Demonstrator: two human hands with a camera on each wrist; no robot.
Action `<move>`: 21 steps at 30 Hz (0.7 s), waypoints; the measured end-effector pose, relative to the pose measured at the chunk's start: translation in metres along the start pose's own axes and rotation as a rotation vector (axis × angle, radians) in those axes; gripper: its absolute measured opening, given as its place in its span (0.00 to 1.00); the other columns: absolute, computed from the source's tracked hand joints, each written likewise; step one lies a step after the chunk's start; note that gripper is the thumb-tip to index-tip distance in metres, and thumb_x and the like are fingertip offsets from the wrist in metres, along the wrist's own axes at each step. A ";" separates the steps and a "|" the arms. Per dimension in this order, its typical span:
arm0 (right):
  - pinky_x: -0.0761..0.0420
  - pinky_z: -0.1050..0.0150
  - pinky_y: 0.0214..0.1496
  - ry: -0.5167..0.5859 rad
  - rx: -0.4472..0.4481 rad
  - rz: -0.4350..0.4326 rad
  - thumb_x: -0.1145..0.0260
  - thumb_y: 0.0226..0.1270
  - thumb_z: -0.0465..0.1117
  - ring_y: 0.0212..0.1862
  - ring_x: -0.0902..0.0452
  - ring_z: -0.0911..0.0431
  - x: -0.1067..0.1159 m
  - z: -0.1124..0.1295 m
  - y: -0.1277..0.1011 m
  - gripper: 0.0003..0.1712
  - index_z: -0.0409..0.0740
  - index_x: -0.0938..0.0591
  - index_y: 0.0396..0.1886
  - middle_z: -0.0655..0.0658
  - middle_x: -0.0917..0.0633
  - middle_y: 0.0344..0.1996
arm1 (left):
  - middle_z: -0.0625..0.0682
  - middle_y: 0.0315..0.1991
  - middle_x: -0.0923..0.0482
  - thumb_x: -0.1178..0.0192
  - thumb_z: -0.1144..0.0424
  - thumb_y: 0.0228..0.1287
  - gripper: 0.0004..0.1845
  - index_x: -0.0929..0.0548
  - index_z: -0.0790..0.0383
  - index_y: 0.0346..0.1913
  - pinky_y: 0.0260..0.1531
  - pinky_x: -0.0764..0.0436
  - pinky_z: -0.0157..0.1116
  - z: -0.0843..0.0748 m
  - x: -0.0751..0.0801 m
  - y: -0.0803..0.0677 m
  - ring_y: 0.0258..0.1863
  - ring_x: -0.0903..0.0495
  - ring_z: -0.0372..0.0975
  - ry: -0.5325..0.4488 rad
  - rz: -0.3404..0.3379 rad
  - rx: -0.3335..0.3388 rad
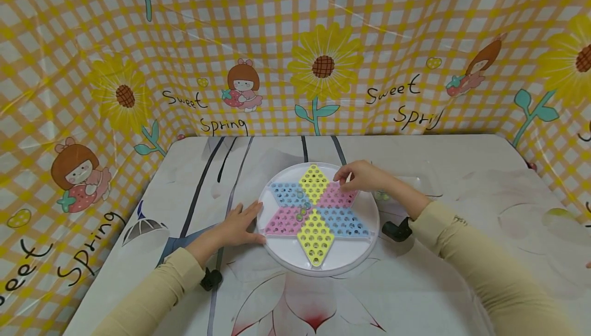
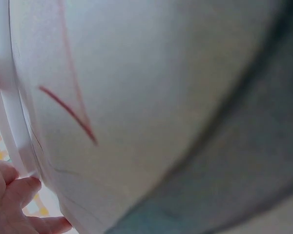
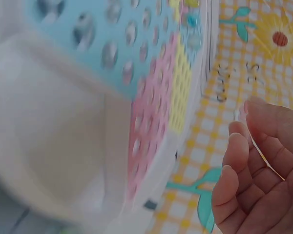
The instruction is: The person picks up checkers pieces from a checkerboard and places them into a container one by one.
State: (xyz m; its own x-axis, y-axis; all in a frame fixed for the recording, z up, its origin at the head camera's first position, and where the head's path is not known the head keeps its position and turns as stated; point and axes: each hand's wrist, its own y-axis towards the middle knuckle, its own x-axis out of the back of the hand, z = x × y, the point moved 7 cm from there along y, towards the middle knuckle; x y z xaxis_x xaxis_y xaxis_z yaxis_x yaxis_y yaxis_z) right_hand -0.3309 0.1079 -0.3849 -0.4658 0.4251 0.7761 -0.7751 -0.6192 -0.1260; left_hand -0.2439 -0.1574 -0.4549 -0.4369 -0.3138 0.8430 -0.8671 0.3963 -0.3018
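Marbles (image 1: 302, 208), a few clear glass ones, sit in the holes near the middle of the Chinese checkers board (image 1: 318, 213), a round white tray with a six-pointed star of yellow, blue and pink perforated points. The board lies on the table (image 1: 415, 284), which wears a cloth printed with a large pale flower.

My left hand (image 1: 237, 225) rests at the board's nine o'clock edge, fingers straight and loosely spread, the tips touching the white rim. The left wrist view shows only that rim (image 2: 10, 112) close up, with my fingertips (image 2: 19, 192) against it.

My right hand (image 1: 362, 176) hovers over the pink point at about two o'clock, fingers curled with the tips drawn together over the holes. From the head view I cannot tell whether a marble is between them. In the right wrist view my fingers (image 3: 244, 161) are bent and close together, with nothing clearly held, and the board (image 3: 151, 122) stands tilted beside them.

A clear plastic container (image 1: 411, 182) lies on the table just past my right wrist, at the board's three o'clock, with something greenish showing through it. A sunflower-print checked sheet (image 1: 323, 69) walls the table at twelve o'clock and both sides.
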 end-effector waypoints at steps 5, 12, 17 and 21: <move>0.27 0.68 0.32 0.017 0.041 0.011 0.37 0.56 0.33 0.32 0.26 0.55 -0.015 0.016 0.011 0.12 0.34 0.19 0.40 0.49 0.21 0.26 | 0.58 0.72 0.57 0.37 0.45 0.53 0.50 0.52 0.63 0.71 0.64 0.58 0.60 0.000 0.000 0.000 0.67 0.61 0.67 -0.006 0.000 0.002; 0.27 0.68 0.34 0.055 0.061 0.031 0.35 0.55 0.34 0.31 0.27 0.57 -0.032 0.027 0.020 0.12 0.34 0.18 0.39 0.50 0.21 0.25 | 0.58 0.72 0.57 0.37 0.45 0.53 0.50 0.52 0.63 0.71 0.64 0.57 0.60 0.002 -0.001 0.000 0.67 0.61 0.67 -0.004 -0.002 0.002; 0.26 0.68 0.34 0.099 0.087 0.048 0.34 0.54 0.33 0.30 0.26 0.59 -0.040 0.031 0.024 0.13 0.32 0.19 0.39 0.50 0.21 0.24 | 0.58 0.72 0.57 0.37 0.45 0.53 0.50 0.52 0.63 0.71 0.64 0.58 0.60 0.002 0.000 0.001 0.66 0.61 0.67 -0.010 -0.006 -0.001; 0.26 0.68 0.35 0.121 0.094 0.074 0.35 0.54 0.31 0.28 0.28 0.60 -0.048 0.034 0.027 0.12 0.32 0.19 0.40 0.49 0.21 0.24 | 0.59 0.72 0.56 0.37 0.45 0.53 0.50 0.51 0.63 0.71 0.63 0.58 0.60 0.002 -0.001 0.001 0.66 0.61 0.68 -0.008 -0.006 -0.005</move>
State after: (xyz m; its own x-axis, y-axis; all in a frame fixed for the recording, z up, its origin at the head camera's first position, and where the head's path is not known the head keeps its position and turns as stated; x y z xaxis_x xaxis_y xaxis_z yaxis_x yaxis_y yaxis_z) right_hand -0.3149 0.0488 -0.4043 -0.5727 0.4488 0.6859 -0.6960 -0.7083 -0.1176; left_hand -0.2453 -0.1581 -0.4568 -0.4334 -0.3235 0.8411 -0.8686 0.3987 -0.2942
